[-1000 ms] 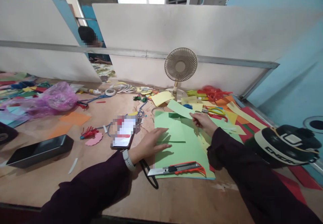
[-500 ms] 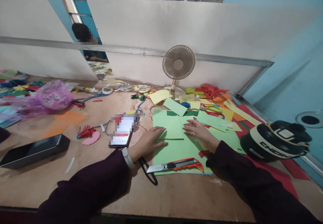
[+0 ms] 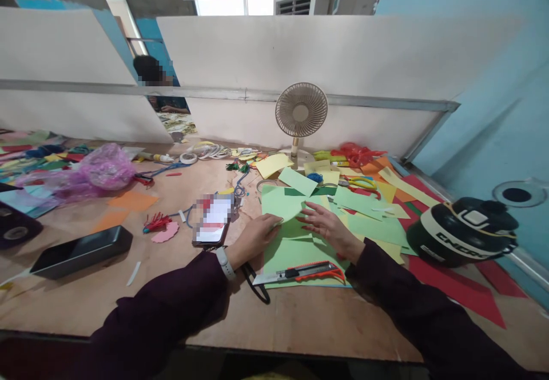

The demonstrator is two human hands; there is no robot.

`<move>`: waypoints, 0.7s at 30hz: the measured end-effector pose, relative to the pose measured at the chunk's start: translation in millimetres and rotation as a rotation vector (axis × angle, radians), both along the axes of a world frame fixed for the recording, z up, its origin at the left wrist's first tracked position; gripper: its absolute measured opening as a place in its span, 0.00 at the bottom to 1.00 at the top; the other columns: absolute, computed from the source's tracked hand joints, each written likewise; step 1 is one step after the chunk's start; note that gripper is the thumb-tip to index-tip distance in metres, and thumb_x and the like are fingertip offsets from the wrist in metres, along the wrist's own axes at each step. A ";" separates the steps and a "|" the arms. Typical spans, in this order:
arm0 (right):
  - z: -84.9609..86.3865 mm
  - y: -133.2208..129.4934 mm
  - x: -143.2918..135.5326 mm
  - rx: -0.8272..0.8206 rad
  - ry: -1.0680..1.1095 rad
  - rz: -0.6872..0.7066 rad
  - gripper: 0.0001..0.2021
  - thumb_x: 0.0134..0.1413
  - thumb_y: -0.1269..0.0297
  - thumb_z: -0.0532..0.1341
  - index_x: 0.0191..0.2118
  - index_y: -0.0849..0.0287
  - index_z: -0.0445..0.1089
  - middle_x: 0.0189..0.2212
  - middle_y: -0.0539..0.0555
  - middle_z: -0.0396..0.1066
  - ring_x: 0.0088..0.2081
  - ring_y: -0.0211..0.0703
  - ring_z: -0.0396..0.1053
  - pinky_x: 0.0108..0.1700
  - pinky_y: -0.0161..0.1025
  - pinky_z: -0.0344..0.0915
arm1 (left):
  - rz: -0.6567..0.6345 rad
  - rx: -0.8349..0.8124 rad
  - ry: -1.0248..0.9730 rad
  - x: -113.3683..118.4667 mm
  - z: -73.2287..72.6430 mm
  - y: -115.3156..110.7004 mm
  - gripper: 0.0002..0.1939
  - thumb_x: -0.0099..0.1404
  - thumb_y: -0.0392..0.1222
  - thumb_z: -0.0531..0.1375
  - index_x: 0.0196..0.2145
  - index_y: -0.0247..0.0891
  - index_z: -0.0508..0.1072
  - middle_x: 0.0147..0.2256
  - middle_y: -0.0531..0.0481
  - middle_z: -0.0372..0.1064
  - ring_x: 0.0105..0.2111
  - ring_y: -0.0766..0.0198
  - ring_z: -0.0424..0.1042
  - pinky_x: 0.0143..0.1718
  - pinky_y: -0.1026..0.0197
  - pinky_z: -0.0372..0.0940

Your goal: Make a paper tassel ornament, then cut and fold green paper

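Note:
Light green paper (image 3: 291, 257) lies on the wooden table in front of me. My left hand (image 3: 258, 236) has its fingers closed on the left edge of a smaller green piece (image 3: 291, 227), which is slightly raised off the sheet. Over its right side is my right hand (image 3: 328, 228), fingers apart, fingertips near that piece's right edge. Nearer to me, an orange and black utility knife (image 3: 300, 273) rests across the green paper. A phone (image 3: 214, 220) with a lit screen lies left of my left hand.
A small fan (image 3: 301, 110) stands behind the papers. At the right are a black and white jug (image 3: 458, 231) and red paper (image 3: 458, 288). A black box-shaped device (image 3: 83, 251) and pink plastic bag (image 3: 107, 166) lie left. A person (image 3: 150, 71) is beyond the partition.
My left hand's fingers have closed at the smaller green piece's edge, and the piece has lifted and bent. My right hand has risen slightly off the paper. The camera view has shifted a little.

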State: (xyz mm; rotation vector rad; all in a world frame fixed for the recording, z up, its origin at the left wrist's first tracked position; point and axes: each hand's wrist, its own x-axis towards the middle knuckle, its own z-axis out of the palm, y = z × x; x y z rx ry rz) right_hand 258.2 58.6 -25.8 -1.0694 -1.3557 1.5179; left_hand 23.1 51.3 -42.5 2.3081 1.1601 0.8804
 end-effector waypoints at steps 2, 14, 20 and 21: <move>0.5 -1.6 7.2 0.085 -0.046 0.096 0.26 0.45 0.62 0.63 0.55 0.51 0.66 0.57 0.56 0.65 0.58 0.54 0.63 0.59 0.54 0.58 | 0.042 -0.019 -0.062 0.9 2.0 -2.6 0.11 0.67 0.40 0.53 0.40 0.36 0.74 0.39 0.43 0.73 0.39 0.58 0.72 0.41 0.59 0.65; -19.7 -14.4 34.0 0.903 -0.618 0.334 0.23 0.49 0.77 0.56 0.48 0.48 0.74 0.52 0.55 0.71 0.55 0.50 0.67 0.61 0.58 0.55 | 0.111 -0.234 -0.123 -2.2 17.0 -10.8 0.29 0.61 0.40 0.56 0.60 0.33 0.60 0.17 0.60 0.63 0.17 0.69 0.60 0.19 0.70 0.54; -17.0 -27.0 37.2 0.760 -0.524 0.345 0.19 0.51 0.73 0.57 0.46 0.49 0.75 0.51 0.53 0.71 0.53 0.47 0.69 0.58 0.53 0.61 | -0.080 0.083 0.451 -6.6 29.2 -17.0 0.26 0.57 0.30 0.55 0.52 0.46 0.72 0.39 0.44 0.74 0.40 0.55 0.73 0.45 0.54 0.64; -16.4 -27.6 37.6 0.746 -0.518 0.338 0.17 0.53 0.71 0.58 0.46 0.49 0.75 0.50 0.53 0.72 0.53 0.47 0.70 0.58 0.53 0.61 | -0.155 0.105 0.441 -6.7 29.9 -16.4 0.26 0.57 0.29 0.55 0.51 0.48 0.73 0.47 0.44 0.71 0.49 0.52 0.69 0.53 0.49 0.60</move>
